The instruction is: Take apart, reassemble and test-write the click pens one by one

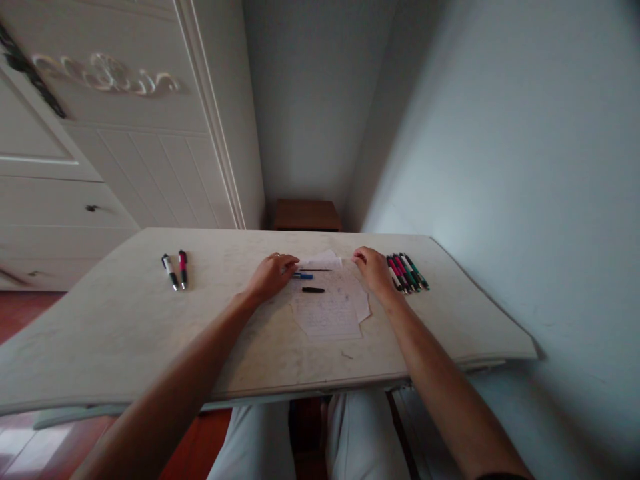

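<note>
Loose sheets of handwritten paper [330,317] lie in the middle of the table. On them are a blue pen or pen part [304,276], a short black pen part [313,290] and a thin dark stick like a refill [316,270]. My left hand [273,276] is at the papers' left edge, fingers closed together, right by the blue piece's left end; whether it grips anything is hidden. At the right edge of the papers my right hand [373,268] has its fingertips pinched; anything between them is too small to make out.
Several pens [406,272] in pink, white and green lie side by side right of my right hand. Two pens, one white [169,272] and one pink [183,269], lie at the table's far left. A wall [525,200] borders the right side of the table [200,333].
</note>
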### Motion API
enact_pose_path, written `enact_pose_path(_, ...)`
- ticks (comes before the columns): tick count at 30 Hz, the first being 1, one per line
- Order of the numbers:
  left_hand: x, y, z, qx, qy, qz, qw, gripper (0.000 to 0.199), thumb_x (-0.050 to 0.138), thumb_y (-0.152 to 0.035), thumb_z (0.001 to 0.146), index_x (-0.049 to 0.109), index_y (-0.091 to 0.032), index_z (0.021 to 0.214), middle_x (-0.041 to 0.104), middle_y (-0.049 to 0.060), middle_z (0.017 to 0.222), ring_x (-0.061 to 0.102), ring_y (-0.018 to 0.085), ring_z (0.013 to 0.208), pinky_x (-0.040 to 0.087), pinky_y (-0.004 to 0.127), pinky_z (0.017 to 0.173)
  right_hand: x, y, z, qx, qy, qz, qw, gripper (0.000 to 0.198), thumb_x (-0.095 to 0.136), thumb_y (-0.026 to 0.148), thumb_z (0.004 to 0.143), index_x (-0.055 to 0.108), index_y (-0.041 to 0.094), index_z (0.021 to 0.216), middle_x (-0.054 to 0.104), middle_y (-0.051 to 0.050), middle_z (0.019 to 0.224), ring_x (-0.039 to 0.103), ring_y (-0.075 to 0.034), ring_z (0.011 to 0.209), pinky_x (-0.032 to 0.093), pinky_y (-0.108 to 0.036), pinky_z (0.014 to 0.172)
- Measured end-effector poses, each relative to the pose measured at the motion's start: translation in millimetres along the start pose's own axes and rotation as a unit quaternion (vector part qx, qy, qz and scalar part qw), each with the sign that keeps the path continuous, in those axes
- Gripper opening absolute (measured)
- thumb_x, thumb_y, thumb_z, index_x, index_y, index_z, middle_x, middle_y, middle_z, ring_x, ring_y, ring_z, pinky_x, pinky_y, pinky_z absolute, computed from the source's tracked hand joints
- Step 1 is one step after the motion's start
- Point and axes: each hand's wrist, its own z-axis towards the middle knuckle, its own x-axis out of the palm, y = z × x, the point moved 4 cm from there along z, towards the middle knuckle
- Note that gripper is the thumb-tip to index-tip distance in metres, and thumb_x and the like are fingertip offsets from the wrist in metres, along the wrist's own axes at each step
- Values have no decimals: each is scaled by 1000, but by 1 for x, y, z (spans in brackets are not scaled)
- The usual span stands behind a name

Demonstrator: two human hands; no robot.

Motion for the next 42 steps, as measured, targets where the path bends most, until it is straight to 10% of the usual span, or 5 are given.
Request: enact_pose_path(42,-3,16,5,-75,7,-97,992,25,65,-28,77,72,-19,99,75,3,84,68,17,73,54,28,73,8,-7,-3,16,52,33,998,26,59,8,79,72,18,98,74,-8,97,68,-20,89,50,-32,85)
